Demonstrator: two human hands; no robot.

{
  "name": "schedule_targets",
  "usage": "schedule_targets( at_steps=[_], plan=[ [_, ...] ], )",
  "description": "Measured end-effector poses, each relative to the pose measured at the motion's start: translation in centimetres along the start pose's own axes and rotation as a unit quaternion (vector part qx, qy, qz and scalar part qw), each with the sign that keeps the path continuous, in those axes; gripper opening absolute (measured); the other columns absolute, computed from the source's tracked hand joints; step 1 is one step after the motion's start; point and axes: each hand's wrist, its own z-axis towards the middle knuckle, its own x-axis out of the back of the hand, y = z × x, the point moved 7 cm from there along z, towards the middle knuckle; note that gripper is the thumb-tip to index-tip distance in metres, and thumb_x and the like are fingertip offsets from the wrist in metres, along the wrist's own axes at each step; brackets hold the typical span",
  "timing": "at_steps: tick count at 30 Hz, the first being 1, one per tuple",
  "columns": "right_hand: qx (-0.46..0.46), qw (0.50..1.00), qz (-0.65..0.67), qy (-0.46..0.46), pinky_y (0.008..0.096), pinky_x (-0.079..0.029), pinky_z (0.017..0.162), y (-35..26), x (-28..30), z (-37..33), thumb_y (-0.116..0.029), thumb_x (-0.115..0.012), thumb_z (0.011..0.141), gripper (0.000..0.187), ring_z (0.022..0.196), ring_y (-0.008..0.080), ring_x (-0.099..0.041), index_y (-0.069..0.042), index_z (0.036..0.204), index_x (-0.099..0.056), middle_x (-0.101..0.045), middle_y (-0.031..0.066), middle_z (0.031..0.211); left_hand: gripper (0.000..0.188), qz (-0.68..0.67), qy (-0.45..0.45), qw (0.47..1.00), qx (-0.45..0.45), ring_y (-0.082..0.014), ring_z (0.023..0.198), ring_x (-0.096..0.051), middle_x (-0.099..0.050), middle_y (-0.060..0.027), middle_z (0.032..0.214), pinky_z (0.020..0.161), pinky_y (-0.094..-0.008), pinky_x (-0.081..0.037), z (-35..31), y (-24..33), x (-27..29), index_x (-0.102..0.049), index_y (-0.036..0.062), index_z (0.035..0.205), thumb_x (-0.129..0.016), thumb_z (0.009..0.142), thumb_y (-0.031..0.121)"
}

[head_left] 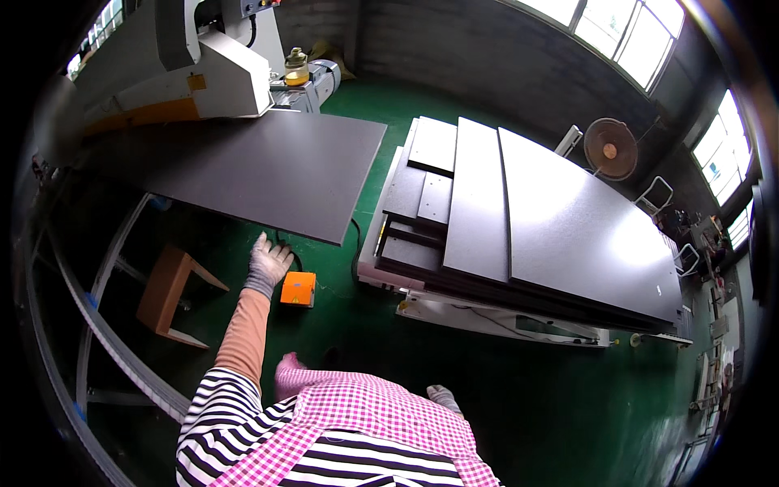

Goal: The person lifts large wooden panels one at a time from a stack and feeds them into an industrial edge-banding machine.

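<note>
My left hand point(268, 264), in a grey-white glove, reaches forward with its fingers apart. Its fingertips lie close to the near edge of a dark grey panel point(284, 166); whether they touch it I cannot tell. The panel sticks out from a large white machine point(231, 77) with an orange stripe. My right hand point(443, 398), also gloved, hangs low beside my checked apron, mostly hidden by it. Its fingers do not show clearly, and I see nothing in it. An orange foot-pedal-like box point(298, 289) sits on the green floor just beyond my feet.
To the right, a stack of dark panels point(568, 219) of several sizes rests on a white lift frame point(503, 321). A brown stool-like piece point(166, 292) and a metal roller rail point(122, 333) stand left. Behind the stack is a round fan point(610, 150).
</note>
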Motion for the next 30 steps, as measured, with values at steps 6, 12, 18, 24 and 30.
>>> schedule_targets(
  at_steps=[6,12,18,24,30],
  plan=[
    [-0.053,0.997,0.056,-0.025,0.0358,-0.041,0.094,4.7,-5.1,2.1,-0.034,-0.05,0.089,0.042,0.113,0.0283,-0.052,-0.005,0.12,-0.053,-0.056,0.0154,0.12,0.078,-0.024,-0.026,0.998,0.052,-0.0285,0.135,-0.017,-0.019,-0.0116,0.146,0.11,-0.0466,-0.013,1.3,-4.2,-5.7,-0.015,0.0113,0.142,-0.053,0.082,0.043],
    [-0.085,0.986,0.144,-0.021,0.0359,-0.041,0.094,3.7,-5.6,0.5,-0.034,-0.05,0.089,0.042,0.113,0.0281,-0.052,-0.005,0.12,-0.053,-0.055,0.0151,0.12,0.078,-0.027,-0.011,0.99,0.137,-0.0275,0.137,-0.014,-0.016,-0.0119,0.147,0.11,-0.0471,-0.013,-0.3,-9.2,-8.0,-0.013,0.01,0.142,-0.054,0.082,0.039],
    [-0.093,0.976,0.196,-0.018,0.036,-0.041,0.094,4.2,-6.0,0.3,-0.034,-0.05,0.089,0.042,0.113,0.0279,-0.052,-0.005,0.12,-0.053,-0.055,0.0147,0.121,0.079,0.029,-0.134,0.961,0.239,-0.0328,0.135,-0.018,-0.013,-0.0127,0.148,0.109,-0.048,-0.016,-2.5,-14.1,-10.5,-0.004,0.0101,0.143,-0.052,0.085,0.036],
    [-0.091,0.963,0.253,-0.012,0.0361,-0.041,0.094,6.1,-6.7,1.0,-0.034,-0.05,0.089,0.042,0.114,0.0278,-0.051,-0.006,0.12,-0.052,-0.055,0.0144,0.121,0.091,0.06,-0.151,0.943,0.29,-0.0332,0.135,-0.02,-0.006,-0.0137,0.149,0.107,-0.0483,-0.022,-4.8,-18.8,-12.6,0.011,0.0143,0.143,-0.056,0.084,0.034],
    [-0.087,0.961,0.261,-0.019,0.0362,-0.041,0.094,6.0,-6.8,0.8,-0.033,-0.05,0.089,0.041,0.114,0.0276,-0.051,-0.006,0.12,-0.052,-0.054,0.0139,0.122,0.093,0.058,-0.185,0.924,0.33,-0.0328,0.131,-0.027,-0.003,-0.0126,0.15,0.105,-0.0488,-0.026,-6.1,-24.5,-15.0,0.01,0.0185,0.143,-0.059,0.082,0.033]
  ],
)
